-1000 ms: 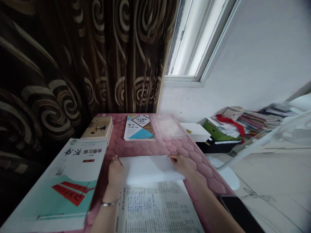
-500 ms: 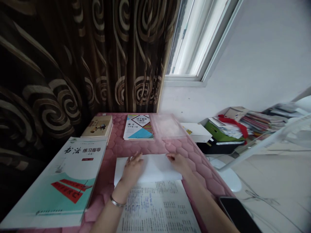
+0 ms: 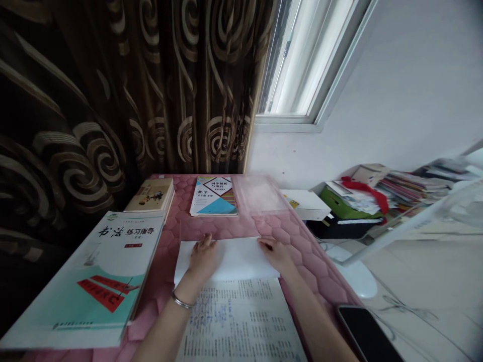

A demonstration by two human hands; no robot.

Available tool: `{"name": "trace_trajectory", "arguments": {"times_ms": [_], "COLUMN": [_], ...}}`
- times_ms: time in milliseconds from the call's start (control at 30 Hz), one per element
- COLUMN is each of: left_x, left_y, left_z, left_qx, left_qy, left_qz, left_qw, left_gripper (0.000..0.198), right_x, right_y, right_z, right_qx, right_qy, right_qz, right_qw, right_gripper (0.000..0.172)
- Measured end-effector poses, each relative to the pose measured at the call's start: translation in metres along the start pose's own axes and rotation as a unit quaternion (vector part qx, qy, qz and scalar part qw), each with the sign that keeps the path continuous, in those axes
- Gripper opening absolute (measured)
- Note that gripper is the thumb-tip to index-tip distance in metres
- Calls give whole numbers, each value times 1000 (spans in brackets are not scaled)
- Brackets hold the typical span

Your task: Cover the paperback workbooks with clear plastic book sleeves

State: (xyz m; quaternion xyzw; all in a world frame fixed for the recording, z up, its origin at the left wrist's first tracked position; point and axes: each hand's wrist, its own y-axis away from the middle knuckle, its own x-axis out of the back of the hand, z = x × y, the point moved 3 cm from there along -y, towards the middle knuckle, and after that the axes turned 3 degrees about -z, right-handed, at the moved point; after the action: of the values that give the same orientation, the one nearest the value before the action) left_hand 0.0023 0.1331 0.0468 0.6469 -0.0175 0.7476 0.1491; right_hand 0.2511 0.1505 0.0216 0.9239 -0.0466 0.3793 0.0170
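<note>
A white sheet (image 3: 237, 259) lies across the upper part of a printed page (image 3: 245, 322) bearing handwritten blue notes. My left hand (image 3: 204, 255), with a silver bracelet at the wrist, rests on the sheet's left part, its fingers apart. At the sheet's upper right corner, my right hand (image 3: 274, 251) has its fingers closed on the edge. The pink quilted tabletop (image 3: 309, 251) shows around the paper.
Left of the page are a large teal-and-white book (image 3: 101, 281) and a smaller brown book (image 3: 151, 195). Behind the sheet lie a blue-white workbook (image 3: 214, 197) and a clear plastic sheet (image 3: 259, 195). A black phone (image 3: 368, 332) is at the right edge.
The view has shifted slightly. My left hand sits slightly further left on the white sheet; my right hand remains at the sheet's upper right corner.
</note>
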Motion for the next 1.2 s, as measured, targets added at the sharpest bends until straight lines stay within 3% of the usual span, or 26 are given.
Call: {"name": "trace_trajectory", "arguments": {"times_ms": [567,867,1200], "left_x": [-3,-4,-5], "left_y": [-11,-11,-11], "left_z": [-6,-16,-22], "left_qx": [-7,14,-6], "left_qy": [6,50,38], "left_qz": [26,65,37], "left_qw": [1000,997,999], "left_gripper": [59,41,51], "right_x": [-7,-6,-3], "right_y": [1,3,3], "right_z": [13,11,6], "right_qx": [22,-4,14], "right_qy": [-8,-27,-23], "right_qz": [37,21,41], "right_qw": [999,999,999], "right_gripper": [31,31,29]}}
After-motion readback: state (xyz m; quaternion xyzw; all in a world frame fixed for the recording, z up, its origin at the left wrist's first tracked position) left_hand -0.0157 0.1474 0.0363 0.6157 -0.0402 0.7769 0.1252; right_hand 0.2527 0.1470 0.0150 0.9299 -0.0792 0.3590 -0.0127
